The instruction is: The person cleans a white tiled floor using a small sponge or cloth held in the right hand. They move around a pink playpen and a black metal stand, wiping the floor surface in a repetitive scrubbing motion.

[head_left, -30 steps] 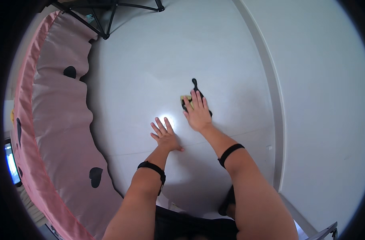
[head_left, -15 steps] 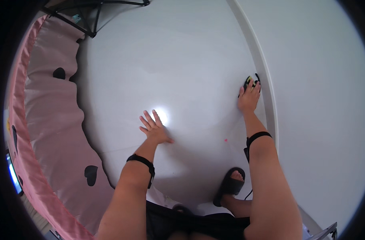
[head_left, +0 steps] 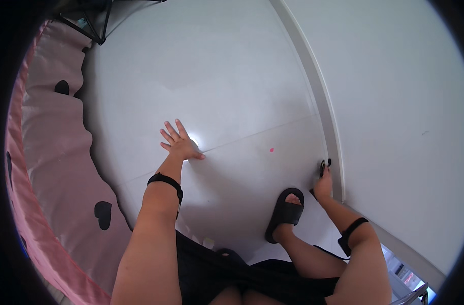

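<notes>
My left hand [head_left: 182, 146] is spread with its fingers apart over the pale floor [head_left: 232, 101], beside a bright round reflection, and holds nothing. At the foot of the white wall on the right, my right hand [head_left: 323, 185] is closed around a small black object [head_left: 322, 169]. Fingers cover most of that object, so its kind cannot be made out. It sits close to the grey baseboard [head_left: 326, 109]. A small pink speck [head_left: 271, 150] lies on the floor between my hands.
A pink fabric skirt [head_left: 59, 147] with dark hearts hangs along the left side. Black folding metal legs [head_left: 102, 38] stand at the far left. My foot in a black slide sandal [head_left: 284, 216] is close to my right hand. The white wall [head_left: 394, 101] bounds the right side.
My right hand has drawn back toward me along the baseboard with the black object, which showed yellow-green parts before. The view has shifted slightly; my left hand stays spread over the floor.
</notes>
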A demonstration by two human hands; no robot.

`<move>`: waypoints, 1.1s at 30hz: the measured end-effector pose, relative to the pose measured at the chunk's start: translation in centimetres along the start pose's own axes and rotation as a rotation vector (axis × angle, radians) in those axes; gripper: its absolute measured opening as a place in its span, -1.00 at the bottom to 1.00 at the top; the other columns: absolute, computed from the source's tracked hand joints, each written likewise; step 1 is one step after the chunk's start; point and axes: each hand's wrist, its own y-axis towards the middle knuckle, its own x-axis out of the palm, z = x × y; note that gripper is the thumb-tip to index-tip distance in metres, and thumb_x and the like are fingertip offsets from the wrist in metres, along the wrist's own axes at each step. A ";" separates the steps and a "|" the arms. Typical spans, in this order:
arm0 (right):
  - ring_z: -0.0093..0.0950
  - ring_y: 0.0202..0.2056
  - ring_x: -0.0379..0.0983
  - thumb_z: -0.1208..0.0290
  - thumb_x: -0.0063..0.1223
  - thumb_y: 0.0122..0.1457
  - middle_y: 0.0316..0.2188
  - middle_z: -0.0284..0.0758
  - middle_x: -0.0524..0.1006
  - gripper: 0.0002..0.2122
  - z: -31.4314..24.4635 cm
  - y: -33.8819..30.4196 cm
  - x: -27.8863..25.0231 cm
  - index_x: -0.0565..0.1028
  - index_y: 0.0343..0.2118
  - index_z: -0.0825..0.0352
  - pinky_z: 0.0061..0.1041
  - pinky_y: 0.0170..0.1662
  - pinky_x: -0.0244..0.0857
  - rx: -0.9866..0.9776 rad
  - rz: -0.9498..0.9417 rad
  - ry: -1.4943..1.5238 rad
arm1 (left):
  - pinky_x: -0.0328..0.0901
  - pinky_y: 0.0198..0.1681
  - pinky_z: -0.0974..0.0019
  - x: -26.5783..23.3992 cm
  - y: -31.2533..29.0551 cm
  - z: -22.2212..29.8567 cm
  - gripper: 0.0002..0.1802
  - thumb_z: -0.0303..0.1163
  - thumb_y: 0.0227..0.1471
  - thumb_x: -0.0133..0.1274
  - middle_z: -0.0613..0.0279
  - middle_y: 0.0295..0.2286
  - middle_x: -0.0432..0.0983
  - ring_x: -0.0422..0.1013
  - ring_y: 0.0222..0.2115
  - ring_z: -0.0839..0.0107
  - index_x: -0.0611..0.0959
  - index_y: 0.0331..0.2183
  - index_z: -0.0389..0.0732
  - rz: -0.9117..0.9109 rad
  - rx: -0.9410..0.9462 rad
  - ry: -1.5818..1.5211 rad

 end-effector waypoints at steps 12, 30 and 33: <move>-0.13 0.22 0.07 0.48 -0.22 0.20 0.20 -0.08 0.18 -0.58 -12.7 14.2 4.3 0.28 0.15 0.22 -0.11 0.24 -0.08 -0.552 0.431 0.002 | -0.40 0.19 -0.36 0.0 -0.1 1.0 0.74 -0.01 -0.52 0.49 -0.30 0.16 -0.87 -0.79 0.19 -0.28 -0.64 0.16 -0.18 0.012 -0.003 0.043; -0.32 0.06 0.37 0.56 -0.23 0.25 0.05 -0.21 0.43 -0.70 -18.8 10.9 4.2 0.42 0.02 0.35 -0.42 0.15 0.19 -0.865 0.218 0.517 | -0.46 0.18 -0.39 0.0 0.1 0.0 0.65 -0.17 -0.42 0.47 -0.34 0.15 -0.87 -0.78 0.19 -0.33 -0.61 0.18 -0.18 -0.005 0.056 0.037; -0.29 0.15 0.27 0.64 -0.31 0.23 0.12 -0.19 0.35 -0.64 -13.7 19.3 2.7 0.39 0.07 0.31 -0.44 0.20 0.14 -0.570 0.528 0.389 | -0.46 0.17 -0.40 0.2 0.6 0.2 0.66 -0.18 -0.45 0.48 -0.34 0.14 -0.89 -0.80 0.17 -0.35 -0.62 0.17 -0.21 0.009 0.112 0.018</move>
